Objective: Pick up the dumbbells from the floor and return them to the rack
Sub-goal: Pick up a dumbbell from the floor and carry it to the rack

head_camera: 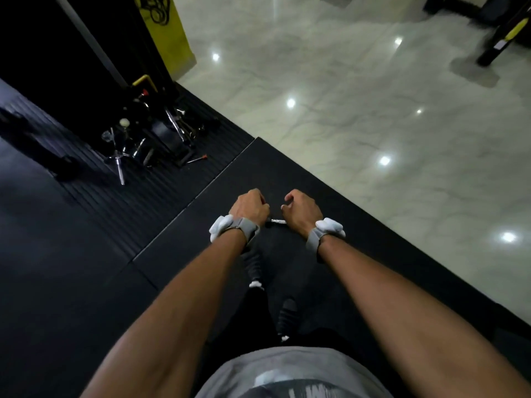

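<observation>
A short chrome handle (278,221) of a dumbbell shows low over the black mat (330,225), between my two hands. The dumbbell's dark ends blend into the mat and cannot be made out. My left hand (249,207) is curled into a fist at the handle's left end; whether it grips the handle is hidden. At the handle's right end is my right hand (303,211), fingers bent and thumb apart, with nothing visible in it. Both wrists carry grey bands with white pieces. No rack is clearly in view.
A pile of chrome cable attachments (149,142) lies at the foot of a black and yellow machine (161,33) to the upper left. Glossy pale tile floor (359,96) borders the mat on the right. My feet (254,265) stand just behind my hands.
</observation>
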A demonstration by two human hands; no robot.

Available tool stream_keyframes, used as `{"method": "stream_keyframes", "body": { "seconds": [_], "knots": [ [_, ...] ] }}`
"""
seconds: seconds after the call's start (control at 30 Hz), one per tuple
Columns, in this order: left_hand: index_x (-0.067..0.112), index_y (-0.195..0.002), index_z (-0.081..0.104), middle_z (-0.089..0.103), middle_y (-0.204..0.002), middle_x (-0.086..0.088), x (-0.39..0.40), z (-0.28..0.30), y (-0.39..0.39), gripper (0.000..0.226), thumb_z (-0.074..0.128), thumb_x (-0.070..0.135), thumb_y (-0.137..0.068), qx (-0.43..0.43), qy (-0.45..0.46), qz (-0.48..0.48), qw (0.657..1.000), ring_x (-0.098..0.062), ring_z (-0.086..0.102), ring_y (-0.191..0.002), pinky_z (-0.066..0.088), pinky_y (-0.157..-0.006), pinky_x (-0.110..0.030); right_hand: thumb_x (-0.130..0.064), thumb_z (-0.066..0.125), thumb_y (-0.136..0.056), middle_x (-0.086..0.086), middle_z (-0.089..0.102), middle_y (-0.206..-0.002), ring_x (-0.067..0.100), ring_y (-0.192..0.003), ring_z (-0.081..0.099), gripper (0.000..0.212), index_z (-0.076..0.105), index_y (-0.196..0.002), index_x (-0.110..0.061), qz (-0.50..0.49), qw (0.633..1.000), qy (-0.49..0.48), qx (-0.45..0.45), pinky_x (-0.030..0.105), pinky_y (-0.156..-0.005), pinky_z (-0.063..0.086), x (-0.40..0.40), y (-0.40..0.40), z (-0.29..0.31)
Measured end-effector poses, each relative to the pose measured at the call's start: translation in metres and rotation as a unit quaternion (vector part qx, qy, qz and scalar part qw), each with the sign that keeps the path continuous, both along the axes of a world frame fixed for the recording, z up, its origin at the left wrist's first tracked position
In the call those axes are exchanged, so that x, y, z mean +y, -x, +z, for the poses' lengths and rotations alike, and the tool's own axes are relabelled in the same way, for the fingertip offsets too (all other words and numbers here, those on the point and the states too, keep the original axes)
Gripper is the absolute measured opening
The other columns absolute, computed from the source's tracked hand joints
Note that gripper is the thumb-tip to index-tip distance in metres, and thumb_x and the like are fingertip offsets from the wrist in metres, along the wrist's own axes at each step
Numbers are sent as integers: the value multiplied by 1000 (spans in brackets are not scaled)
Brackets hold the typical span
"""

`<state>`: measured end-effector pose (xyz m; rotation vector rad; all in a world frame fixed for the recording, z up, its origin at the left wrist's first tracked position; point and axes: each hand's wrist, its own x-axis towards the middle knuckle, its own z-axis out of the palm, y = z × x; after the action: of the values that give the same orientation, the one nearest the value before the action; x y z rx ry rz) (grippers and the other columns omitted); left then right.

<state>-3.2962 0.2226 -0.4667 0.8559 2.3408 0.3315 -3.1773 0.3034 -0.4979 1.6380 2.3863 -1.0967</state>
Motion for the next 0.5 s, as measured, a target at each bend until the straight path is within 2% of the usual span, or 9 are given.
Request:
{"method": "stream_keyframes", "body": {
  "seconds": [0.23,0.5],
  "knots": [
    [17,-105,60,65,-109,-7,77,-47,50,16,57,27,-94,27,31,-104,994,-29,61,-95,42,-68,-36,-29,62,-92,7,68,-115,32,-106,64,25,61,-115,-20,67,994,-17,-83,41,-83,55,59,50,-38],
    [15,-119,55,58,-123,-10,159,-189,95,23,50,23,-98,50,118,-242,962,-31,53,-115,45,-81,-41,-24,58,-95,10,61,-122,33,-111,57,26,56,-121,-18,140,977,1,-159,40,-82,46,139,90,-170]
  ]
}}
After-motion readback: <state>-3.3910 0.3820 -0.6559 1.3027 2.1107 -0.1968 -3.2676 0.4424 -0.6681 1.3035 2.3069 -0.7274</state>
